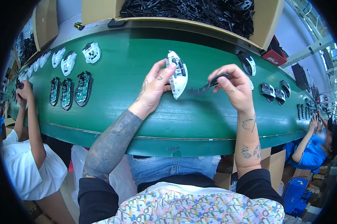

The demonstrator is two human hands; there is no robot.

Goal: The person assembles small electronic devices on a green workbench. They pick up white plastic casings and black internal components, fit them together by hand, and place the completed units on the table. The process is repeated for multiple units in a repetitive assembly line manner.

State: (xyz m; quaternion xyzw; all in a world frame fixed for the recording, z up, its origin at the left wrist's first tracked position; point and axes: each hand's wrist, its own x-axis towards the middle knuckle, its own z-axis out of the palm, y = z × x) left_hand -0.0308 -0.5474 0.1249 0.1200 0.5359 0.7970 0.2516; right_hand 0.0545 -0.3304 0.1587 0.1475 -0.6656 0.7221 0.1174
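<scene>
Patterned shirt [191, 207] and jeans [172, 168] sit closest, below both forearms. Left hand [153, 87] pinches a white shell [177, 74] between thumb and fingers, holding it upright above the green belt [168, 123]. Right hand [233, 86], just right of the shell and apart from it, has its fingers curled around a thin black part [213, 83] that points toward the shell. Beyond both hands stands a box [267, 18] of black parts. Circuit boards [82, 89] lie well left of the left hand; black shells [274, 91] lie right of the right hand.
</scene>
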